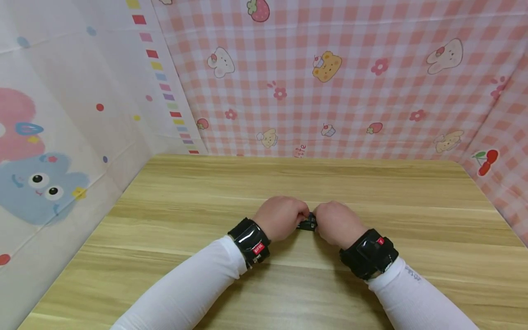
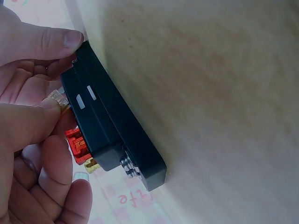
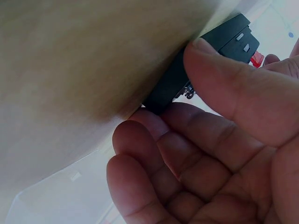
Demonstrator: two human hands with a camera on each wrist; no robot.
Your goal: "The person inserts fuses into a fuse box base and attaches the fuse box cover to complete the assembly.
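A black fuse block rests against the wooden table between both hands. My left hand pinches a clear blade fuse at the block's fuse side. Beside it sit a red blade fuse and a yellowish one. Metal screw terminals show at the block's end in the left wrist view. My right hand grips the opposite end, its thumb along the side and fingertips under the end. How deep the clear fuse sits is hidden by the fingers.
The wood-grain table spreads around both hands. A pink checked cloth hangs behind it, and a white patterned cloth hangs at the left. Black straps are worn on both wrists over white sleeves.
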